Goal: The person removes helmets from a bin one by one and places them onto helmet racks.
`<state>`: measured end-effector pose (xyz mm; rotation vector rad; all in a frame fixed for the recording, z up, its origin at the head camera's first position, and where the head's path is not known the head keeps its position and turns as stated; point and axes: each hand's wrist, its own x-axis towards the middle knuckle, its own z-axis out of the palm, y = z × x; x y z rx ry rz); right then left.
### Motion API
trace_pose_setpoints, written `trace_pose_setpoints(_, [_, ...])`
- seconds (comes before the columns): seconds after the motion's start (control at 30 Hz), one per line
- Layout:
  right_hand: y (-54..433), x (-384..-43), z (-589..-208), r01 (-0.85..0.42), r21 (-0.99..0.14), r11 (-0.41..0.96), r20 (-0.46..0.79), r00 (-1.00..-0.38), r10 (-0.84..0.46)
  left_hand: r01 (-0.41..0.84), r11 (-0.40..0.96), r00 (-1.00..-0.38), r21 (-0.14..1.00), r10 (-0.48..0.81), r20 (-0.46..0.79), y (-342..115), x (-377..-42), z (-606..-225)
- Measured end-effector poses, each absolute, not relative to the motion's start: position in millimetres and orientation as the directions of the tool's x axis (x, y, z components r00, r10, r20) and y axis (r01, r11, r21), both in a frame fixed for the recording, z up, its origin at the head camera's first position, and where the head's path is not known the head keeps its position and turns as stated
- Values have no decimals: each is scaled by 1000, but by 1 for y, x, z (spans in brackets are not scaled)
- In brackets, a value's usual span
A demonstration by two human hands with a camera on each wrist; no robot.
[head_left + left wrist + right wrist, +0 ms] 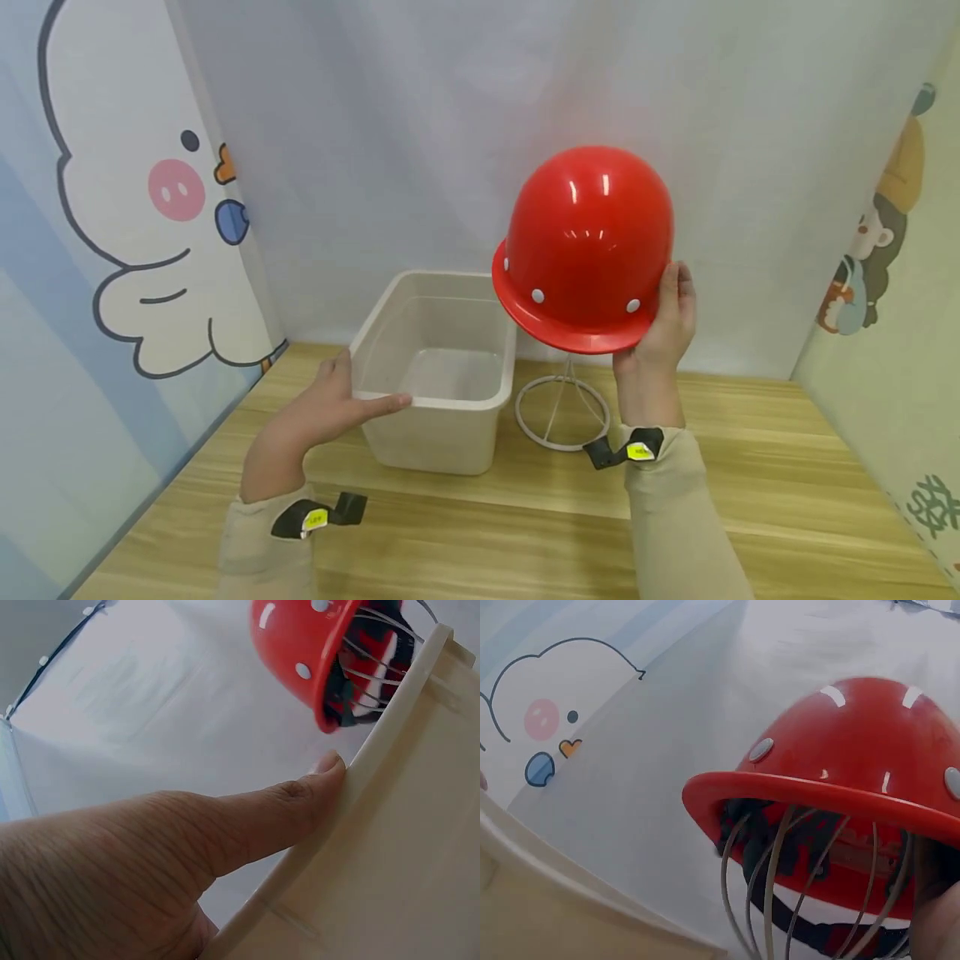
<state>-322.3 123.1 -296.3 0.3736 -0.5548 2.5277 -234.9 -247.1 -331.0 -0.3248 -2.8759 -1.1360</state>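
The glossy red hard-shell safety helmet (pixel 592 242) is in your right hand (pixel 663 325), in the air above the table (pixel 750 508). The fingers of this hand are holding the helmet at its right side, near the brim, and the dome is upward. Round white rivets (pixel 537 296) show along the shell, just above the brim.

Below the helmet, a white wire stand (pixel 558 448) has its ring base on the wooden-patterned table. In the right wrist view, thin curved wires (pixel 771 885) and a dark strap (pixel 784 916) are visible under the brim; I cannot tell whether the wires touch the helmet.

Your left hand (pixel 330 408) is on a cream-coloured, rectangular, deep plastic bin (pixel 435 437), which stands on the table to the left of the ring base. The fingers of this hand are holding the near left corner, with the thumb along the front rim. Behind these things hangs a pale curtain (pixel 375 167), and the panel (pixel 150 200) at left carries a white cartoon figure with a pink round cheek.
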Motion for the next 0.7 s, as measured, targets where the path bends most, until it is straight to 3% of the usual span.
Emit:
trace_pose_setpoints(0.17, [127, -327, -319, -458, -344, -820, 265, -885, 383, 188, 711, -981, 678, 172, 91, -246, -232, -329])
trace_pose_setpoints(0.37, [128, -329, -328, -464, -358, -810, 347, -872, 346, 191, 712, -981, 675, 170, 98, -246, -232, -328])
trace_pose_setpoints(0.7, [137, -323, -328, -489, -510, -708, 326, -871, 367, 210, 701, -977, 681, 179, 117, -247, -233, -331])
